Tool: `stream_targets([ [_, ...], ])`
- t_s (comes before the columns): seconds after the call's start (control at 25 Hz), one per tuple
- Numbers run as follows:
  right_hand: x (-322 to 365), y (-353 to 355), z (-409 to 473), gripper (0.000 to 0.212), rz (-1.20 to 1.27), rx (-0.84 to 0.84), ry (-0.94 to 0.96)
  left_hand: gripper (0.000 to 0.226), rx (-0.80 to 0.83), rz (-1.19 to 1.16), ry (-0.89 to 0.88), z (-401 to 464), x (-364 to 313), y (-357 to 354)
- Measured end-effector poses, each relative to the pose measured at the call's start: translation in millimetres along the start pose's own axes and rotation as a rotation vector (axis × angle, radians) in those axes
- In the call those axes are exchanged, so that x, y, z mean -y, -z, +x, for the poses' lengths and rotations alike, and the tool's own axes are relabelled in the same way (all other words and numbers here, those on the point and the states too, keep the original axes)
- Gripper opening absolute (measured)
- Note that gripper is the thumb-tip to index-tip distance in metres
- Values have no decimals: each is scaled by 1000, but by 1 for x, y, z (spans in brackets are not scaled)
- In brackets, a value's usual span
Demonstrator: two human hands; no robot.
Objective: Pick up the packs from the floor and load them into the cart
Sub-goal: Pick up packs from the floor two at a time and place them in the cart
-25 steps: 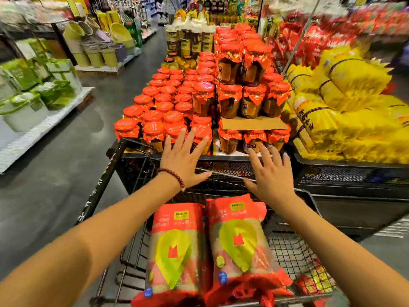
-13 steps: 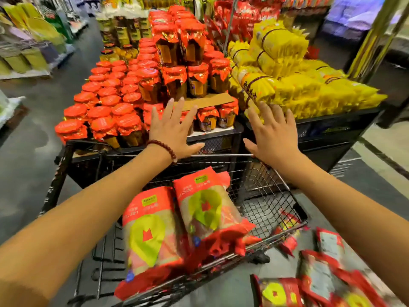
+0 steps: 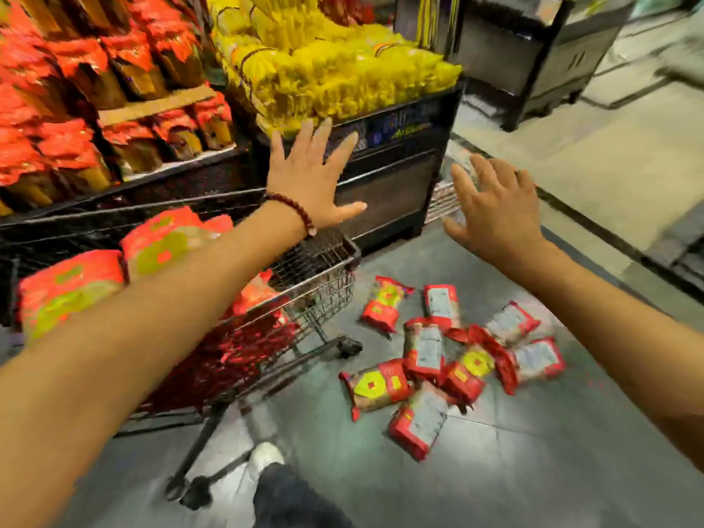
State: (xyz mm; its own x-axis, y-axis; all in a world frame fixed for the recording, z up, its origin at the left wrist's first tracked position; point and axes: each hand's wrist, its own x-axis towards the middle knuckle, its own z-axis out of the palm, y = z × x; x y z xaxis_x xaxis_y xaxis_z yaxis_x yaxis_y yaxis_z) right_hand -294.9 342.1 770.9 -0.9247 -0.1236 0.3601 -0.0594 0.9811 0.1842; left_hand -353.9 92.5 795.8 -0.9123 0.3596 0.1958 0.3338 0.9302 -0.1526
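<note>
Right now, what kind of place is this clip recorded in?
Most likely a supermarket aisle. A wire cart holds red packs, display stands carry stacked red-topped jars and yellow bags, and more packs lie on the floor.

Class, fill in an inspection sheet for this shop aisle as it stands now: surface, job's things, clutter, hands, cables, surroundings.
Surface: grey tiled floor, bare apart from the packs; picture blurred.
Job's things: a loose heap of red packs on the floor to the right of the wire cart, some overlapping; two large red-and-green packs already lie in the cart.
Clutter: nothing seen beyond the packs.
Hands: left hand, with a bead bracelet at the wrist, open and empty above the cart's far end; right hand open and empty, above the floor beyond the heap.
Cables: nothing seen.
Surroundings: display bins of red-topped jars and yellow bags behind the cart; a white shoe at the bottom.
</note>
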Motion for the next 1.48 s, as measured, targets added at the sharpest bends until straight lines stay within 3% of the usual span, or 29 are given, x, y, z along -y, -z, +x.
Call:
stream_targets([
  [0.36, -183, -14, -143, 72, -61, 102, -191, 97, 47, -61, -250, 8, -224, -2],
  [0.8, -323, -104, -199, 76, -39, 325, -436, 98, 113, -79, -472, 110, -402, -69],
  [1.12, -428, -265, -193, 69, 63, 505, -566, 97, 219, -96, -575, 224, -542, -203],
  [1.48, -470, -579, -252, 67, 141, 656, -616, 98, 472, 27, -582, 279, -638, -508],
])
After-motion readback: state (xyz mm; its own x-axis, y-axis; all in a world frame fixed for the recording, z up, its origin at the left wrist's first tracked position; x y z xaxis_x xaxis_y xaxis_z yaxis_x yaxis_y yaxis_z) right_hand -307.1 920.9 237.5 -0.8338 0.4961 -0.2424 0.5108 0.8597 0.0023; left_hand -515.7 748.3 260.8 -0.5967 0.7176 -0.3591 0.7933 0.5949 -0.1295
